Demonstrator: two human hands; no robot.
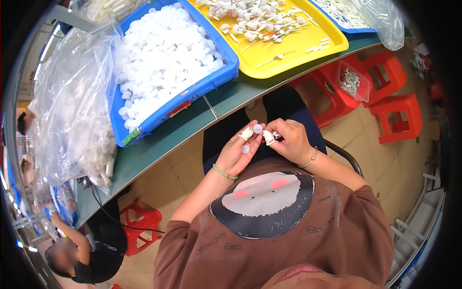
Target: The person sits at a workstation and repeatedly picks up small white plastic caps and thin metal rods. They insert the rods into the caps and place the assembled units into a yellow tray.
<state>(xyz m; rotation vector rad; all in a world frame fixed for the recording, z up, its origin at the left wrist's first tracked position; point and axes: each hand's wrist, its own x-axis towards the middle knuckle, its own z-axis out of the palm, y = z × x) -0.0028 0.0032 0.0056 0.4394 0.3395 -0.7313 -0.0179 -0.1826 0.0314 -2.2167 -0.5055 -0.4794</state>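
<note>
Above my lap, my left hand (234, 156) and my right hand (294, 140) meet, fingertips almost touching. Between left thumb and fingers I pinch a translucent white plastic disc (258, 128). A second white disc (246, 149) rests on the left palm side, by the finger bases. White wrapping covers a finger on each hand. My right fingers are closed around small parts (275, 136) with dark and white bits, too small and covered to name. Beyond the hands, a blue tray (226, 62) is heaped with similar white plastic pieces (166, 53).
On the green table (192, 126), a yellow tray (269, 70) holds small white-headed parts with thin stems. Clear plastic bags (72, 106) lie at left. Red stools (397, 103) stand at right, one carrying a clear box (353, 82) of small metal parts. Another person (98, 250) sits lower left.
</note>
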